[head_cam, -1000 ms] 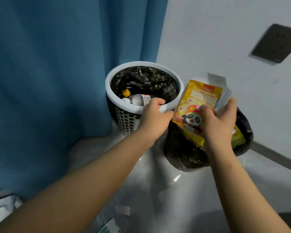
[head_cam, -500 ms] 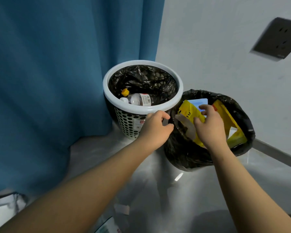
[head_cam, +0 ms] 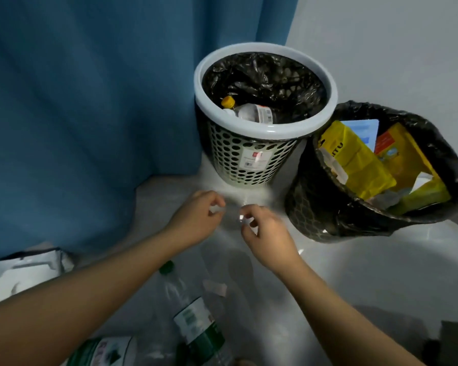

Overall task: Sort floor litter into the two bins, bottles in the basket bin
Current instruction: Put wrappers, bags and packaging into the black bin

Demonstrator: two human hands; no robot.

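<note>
The white perforated basket bin (head_cam: 249, 159) stands against the wall with a black liner. A clear bottle with a yellow cap (head_cam: 254, 113) lies inside it. To its right, the black-bagged bin (head_cam: 323, 207) holds yellow snack packets (head_cam: 354, 159) and a blue-white card. My left hand (head_cam: 196, 220) and my right hand (head_cam: 265, 233) hover close together over the floor in front of the bins, fingers loosely curled, holding nothing. A clear bottle with a green cap and green label (head_cam: 193, 313) lies on the floor below my hands.
A blue curtain (head_cam: 90, 101) hangs on the left. A white bag (head_cam: 24, 270) lies at the left edge. A green-and-white labelled bottle (head_cam: 101, 352) sits at the bottom, and a small paper scrap (head_cam: 214, 287) lies beside the bottle. A dark object (head_cam: 455, 342) sits at bottom right.
My right hand let the yellow packet go into the black bin. Both hands drew back from the bins and down toward the floor; the view tilted down, showing floor litter.
</note>
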